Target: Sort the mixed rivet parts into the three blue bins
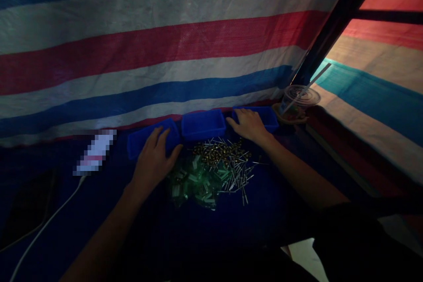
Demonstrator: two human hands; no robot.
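left hand [156, 156]: your fingers were spread, unclenched, over the left tray [134, 144]
right hand [249, 125]: your fingers stretched loosely over the right tray [270, 118]
middle tray [203, 126]: stood between them
metal pins [238, 176]: lay heaped nearer you, beside green packets [194, 180]

Three plain boxes [203, 128], bright blue, on a darker navy table [109, 198]. Brassy gold bits [213, 154], silvery pins [243, 177], sheer green bags [194, 180]. The back sheet [165, 46] is broadly striped — blue, greyish white, red — while the side sheet [380, 88] shows red, peach and teal. Cable [49, 219] white; sleeve [357, 233] black.
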